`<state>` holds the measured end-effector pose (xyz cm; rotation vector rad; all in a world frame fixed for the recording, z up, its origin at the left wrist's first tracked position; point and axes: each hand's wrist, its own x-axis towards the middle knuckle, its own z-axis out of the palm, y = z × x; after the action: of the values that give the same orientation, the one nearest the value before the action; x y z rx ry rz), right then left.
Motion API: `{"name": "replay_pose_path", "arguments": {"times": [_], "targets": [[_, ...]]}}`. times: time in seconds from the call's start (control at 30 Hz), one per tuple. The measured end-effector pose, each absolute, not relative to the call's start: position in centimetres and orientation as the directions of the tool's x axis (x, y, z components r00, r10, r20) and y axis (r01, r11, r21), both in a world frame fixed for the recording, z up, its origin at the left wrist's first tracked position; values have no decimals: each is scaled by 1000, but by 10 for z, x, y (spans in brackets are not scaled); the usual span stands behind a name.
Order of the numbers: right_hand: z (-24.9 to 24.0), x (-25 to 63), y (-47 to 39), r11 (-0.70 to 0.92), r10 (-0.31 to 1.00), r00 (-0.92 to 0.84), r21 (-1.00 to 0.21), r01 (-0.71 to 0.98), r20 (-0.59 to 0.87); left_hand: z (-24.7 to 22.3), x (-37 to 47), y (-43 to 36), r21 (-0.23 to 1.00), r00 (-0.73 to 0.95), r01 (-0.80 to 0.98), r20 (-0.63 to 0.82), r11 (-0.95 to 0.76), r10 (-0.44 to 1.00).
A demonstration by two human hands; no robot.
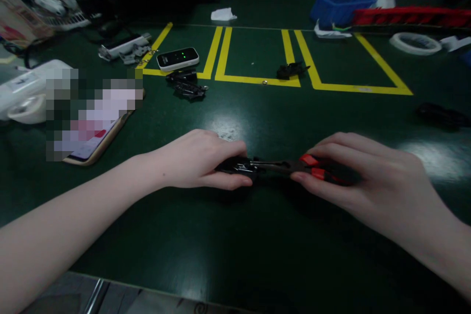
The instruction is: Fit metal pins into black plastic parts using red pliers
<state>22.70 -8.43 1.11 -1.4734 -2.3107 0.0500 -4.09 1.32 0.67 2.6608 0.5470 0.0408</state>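
Note:
My left hand [206, 159] is closed around a small glossy black part [239, 167], thumb and fingers pinching it from both sides. In my right hand [375, 174] is a pair of long-nose pliers [294, 165] with red and black handles. The pliers' jaws point left and meet the right end of the black part; whether they grip it or only touch it I cannot tell. Both hands are low over the dark green tabletop [221, 235], near its middle. My fingers hide most of the black part and much of the handles.
A phone [106, 117] lies at left, near a white-and-black device [178, 59] with green lights. Black parts [187, 86] and another black piece [292, 70] lie near yellow tape outlines [257, 80]. Behind are a blue bin [342, 7], a red strip [412, 17] and a tape roll [415, 43].

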Motion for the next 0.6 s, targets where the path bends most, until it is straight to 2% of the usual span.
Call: {"name": "replay_pose_path", "arguments": {"times": [0.17, 0.53, 0.6], "targets": [[12, 228, -85, 438, 864, -356, -186, 879, 355, 6, -40, 14, 446, 921, 360, -29, -820, 389], [6, 227, -87, 315, 911, -221, -243, 917, 348, 6, -40, 16, 413, 930, 331, 10, -849, 367], [2, 231, -86, 332, 901, -245, -203, 921, 359, 5, -40, 16, 414, 931, 327, 13, -850, 365]]}}
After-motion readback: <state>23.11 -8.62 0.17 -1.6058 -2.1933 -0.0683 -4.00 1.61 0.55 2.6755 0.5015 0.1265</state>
